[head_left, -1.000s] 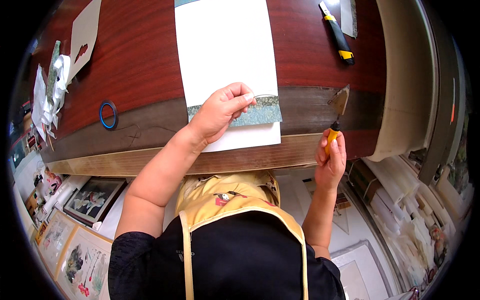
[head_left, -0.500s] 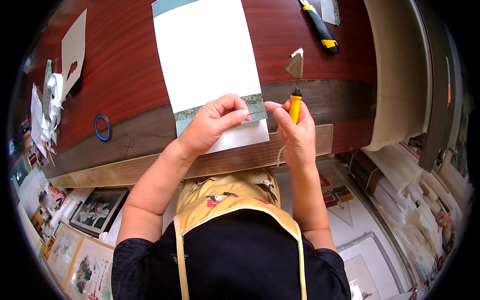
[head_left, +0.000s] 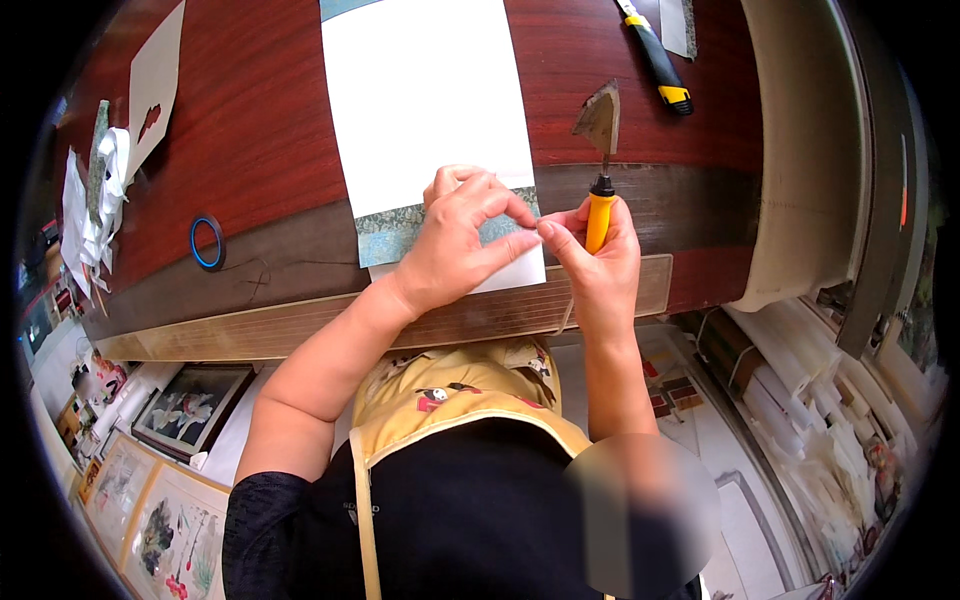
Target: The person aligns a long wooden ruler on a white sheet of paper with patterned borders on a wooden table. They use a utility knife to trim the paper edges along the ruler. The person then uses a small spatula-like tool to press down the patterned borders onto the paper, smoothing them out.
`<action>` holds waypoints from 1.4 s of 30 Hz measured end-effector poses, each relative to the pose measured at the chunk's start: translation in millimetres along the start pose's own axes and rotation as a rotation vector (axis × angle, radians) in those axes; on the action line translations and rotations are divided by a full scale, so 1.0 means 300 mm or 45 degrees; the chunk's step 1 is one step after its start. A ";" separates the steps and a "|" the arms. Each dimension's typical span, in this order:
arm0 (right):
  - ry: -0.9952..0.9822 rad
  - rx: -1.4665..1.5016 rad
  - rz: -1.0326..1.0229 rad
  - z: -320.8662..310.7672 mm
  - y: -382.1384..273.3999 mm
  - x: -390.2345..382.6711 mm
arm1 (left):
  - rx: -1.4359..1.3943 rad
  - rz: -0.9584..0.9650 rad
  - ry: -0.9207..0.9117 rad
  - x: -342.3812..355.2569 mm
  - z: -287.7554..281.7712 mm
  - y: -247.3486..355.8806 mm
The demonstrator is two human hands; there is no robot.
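My right hand [head_left: 605, 245] is wrapped round the yellow handle of a scraper [head_left: 600, 220], whose triangular metal blade points away from me. The thumb and forefinger of that hand pinch together at its left side. My left hand [head_left: 465, 232] reaches to those fingertips, its own thumb and forefinger tips close together. Whatever thin thing lies between the two hands is too small to make out. Beneath my left hand lies a long white sheet [head_left: 425, 100] with a patterned green and pale blue band [head_left: 385, 235] across its near end.
A black and yellow utility knife [head_left: 655, 62] lies at the far right. On the left are a blue-rimmed tape roll [head_left: 207, 243], crumpled white strips [head_left: 112, 185] and a beige sheet with a hole [head_left: 155, 90]. A long clear ruler [head_left: 250, 336] runs along the table's front edge.
My left hand has shifted right, closing the gap to my right fingertips. The thin line that stretched between the hands no longer shows. The scraper stays in my right hand, its blade turned slightly.
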State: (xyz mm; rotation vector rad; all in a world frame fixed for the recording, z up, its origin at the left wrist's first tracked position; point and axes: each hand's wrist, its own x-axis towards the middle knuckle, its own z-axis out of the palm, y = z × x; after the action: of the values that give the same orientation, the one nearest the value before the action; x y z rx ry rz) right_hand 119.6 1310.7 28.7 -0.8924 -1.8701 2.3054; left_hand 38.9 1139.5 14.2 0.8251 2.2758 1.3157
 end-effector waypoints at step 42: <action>0.089 -1.316 -0.367 -0.245 0.028 -0.127 | 0.523 -0.295 0.251 0.076 0.149 -0.131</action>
State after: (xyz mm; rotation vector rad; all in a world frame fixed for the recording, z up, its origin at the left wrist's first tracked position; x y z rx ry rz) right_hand 187.3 1359.0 28.7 -0.6268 -2.9020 1.0359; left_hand 36.4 1168.0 -42.8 0.5459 2.7538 0.8725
